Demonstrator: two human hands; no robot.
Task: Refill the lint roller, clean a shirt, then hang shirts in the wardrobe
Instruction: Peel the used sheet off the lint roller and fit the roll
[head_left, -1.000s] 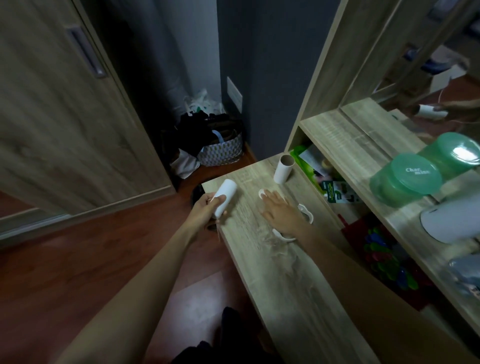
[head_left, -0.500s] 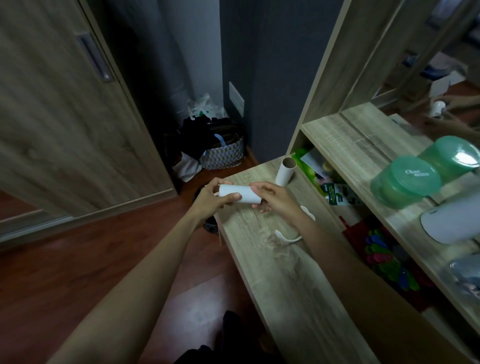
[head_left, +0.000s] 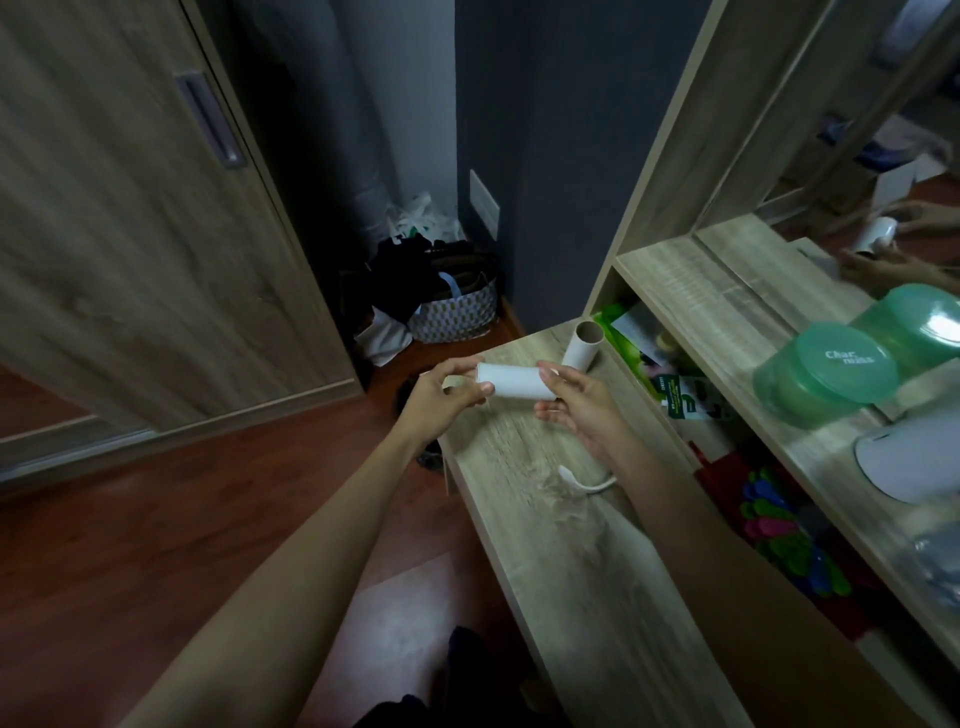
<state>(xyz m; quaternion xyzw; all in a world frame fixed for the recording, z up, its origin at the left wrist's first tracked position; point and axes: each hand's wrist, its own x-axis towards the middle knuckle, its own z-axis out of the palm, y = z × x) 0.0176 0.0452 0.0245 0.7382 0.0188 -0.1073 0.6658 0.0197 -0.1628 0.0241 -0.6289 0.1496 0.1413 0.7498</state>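
White cylindrical lint-roller refill (head_left: 514, 382) lies level in the air in the head view, held between both hands above the far left corner of the pale wood-grain counter (head_left: 571, 597). The left hand (head_left: 441, 397) grasps its left end with fingers and thumb curled round it. The right hand (head_left: 582, 402) pinches the right end between thumb and fingertips, so both hands are closed on the one roll.

Just behind the right hand's fingers an empty brown cardboard tube (head_left: 584, 345) stands upright at the counter's far edge. Nearer, toward the right edge, a white plastic lint-roller handle (head_left: 587, 482) lies flat, partly hidden under the right forearm, with a crumpled scrap of clear film (head_left: 563, 506) just beside it.

On the wooden shelf (head_left: 691, 291) above the counter's right side sits a round translucent green lidded tub (head_left: 826, 376). A mirror (head_left: 883, 171) behind it reflects the hands and roll.

On the reddish wood floor (head_left: 156, 519) past the counter's far edge, a patterned fabric basket (head_left: 457, 314) stuffed with dark clothes sits by the grey wall — near the wood-grain sliding wardrobe door (head_left: 130, 234).
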